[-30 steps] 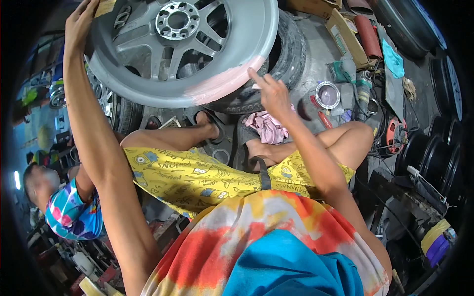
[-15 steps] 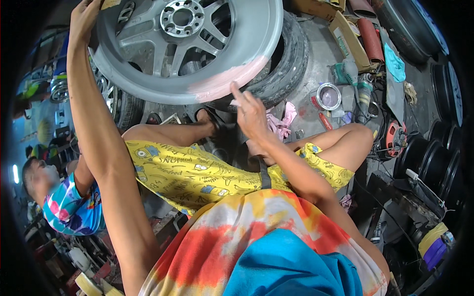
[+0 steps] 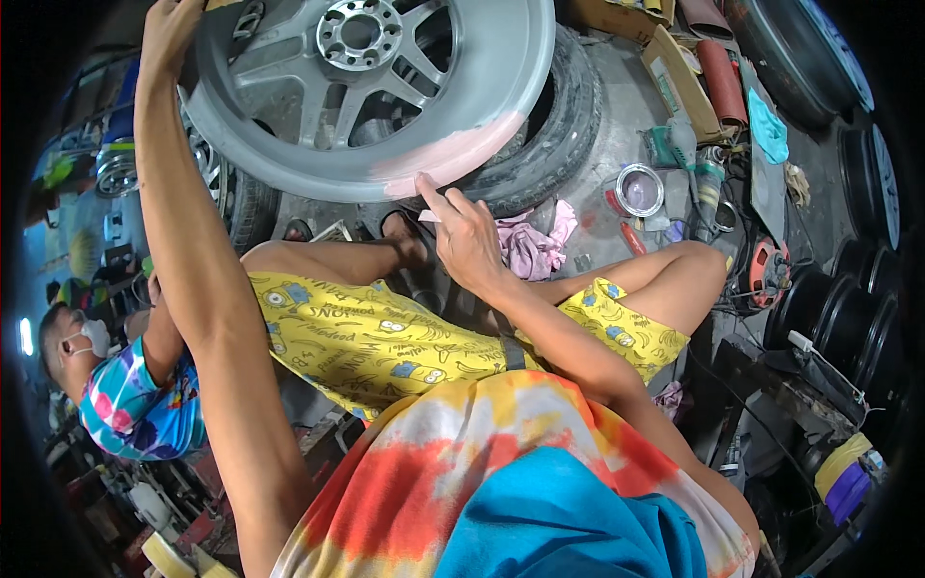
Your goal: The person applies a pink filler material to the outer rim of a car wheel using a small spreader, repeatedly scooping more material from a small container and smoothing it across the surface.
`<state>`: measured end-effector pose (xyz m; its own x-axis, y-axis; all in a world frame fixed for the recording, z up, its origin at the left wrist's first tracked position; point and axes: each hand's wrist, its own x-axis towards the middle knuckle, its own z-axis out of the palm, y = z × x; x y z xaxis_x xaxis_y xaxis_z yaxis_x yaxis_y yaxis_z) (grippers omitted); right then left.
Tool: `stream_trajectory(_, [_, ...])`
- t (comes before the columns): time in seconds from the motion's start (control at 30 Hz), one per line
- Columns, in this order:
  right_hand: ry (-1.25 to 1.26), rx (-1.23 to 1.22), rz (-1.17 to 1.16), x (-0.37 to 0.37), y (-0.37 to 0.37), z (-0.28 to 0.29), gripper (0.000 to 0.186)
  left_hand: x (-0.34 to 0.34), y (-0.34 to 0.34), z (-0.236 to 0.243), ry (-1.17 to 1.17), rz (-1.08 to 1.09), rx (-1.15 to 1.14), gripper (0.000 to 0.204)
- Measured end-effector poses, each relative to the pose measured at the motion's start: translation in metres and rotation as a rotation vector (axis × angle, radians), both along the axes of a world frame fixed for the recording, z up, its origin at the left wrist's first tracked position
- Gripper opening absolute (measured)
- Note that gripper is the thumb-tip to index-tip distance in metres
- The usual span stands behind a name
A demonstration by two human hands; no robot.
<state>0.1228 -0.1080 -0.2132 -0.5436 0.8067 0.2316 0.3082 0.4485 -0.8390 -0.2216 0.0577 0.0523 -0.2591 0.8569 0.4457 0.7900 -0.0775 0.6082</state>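
A grey alloy wheel rim lies tilted in front of me, with a pink smooth patch along its near right edge. At the rim's far left side is my left hand, curled at the edge and partly cut off by the top of the picture. A bit of tan material shows beside its fingers. My right hand has its index finger stretched to the near edge of the pink patch. Its other fingers are bent around a small pale flat piece. Under the rim lies a black tyre.
To the right are an open tin, a green power tool, a cardboard box and a red sanding roll. Pink cloth lies beyond my right forearm. Dark wheels line the right side. A masked person sits at the left.
My right hand has moved left and slightly toward me along the rim's near edge. The rim and my left hand have shifted slightly. The other person's head and arm have shifted.
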Motion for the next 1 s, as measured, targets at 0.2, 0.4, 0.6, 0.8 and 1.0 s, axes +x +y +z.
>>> stream_trajectory(0.2, [0.11,0.013,0.046,-0.021,-0.011,0.014,0.062,-0.003,0.002,-0.001,0.036,0.031,0.008,0.037])
stream_trajectory(0.4, [0.0,-0.031,0.027,-0.004,0.007,0.006,0.061,0.005,-0.002,0.002,-0.027,0.014,-0.009,0.037])
stream_trajectory(0.6, [0.176,-0.008,0.033,-0.024,0.002,0.024,0.055,0.014,-0.003,0.001,-0.005,0.036,-0.015,0.036])
stream_trajectory(0.8, [-0.005,0.084,-0.059,0.01,0.033,-0.008,0.037,0.011,-0.004,0.003,-0.037,-0.001,0.003,0.035])
stream_trajectory(1.0, [-0.093,0.049,-0.044,0.012,0.044,0.001,0.035,0.008,0.0,0.002,-0.011,0.008,0.002,0.036])
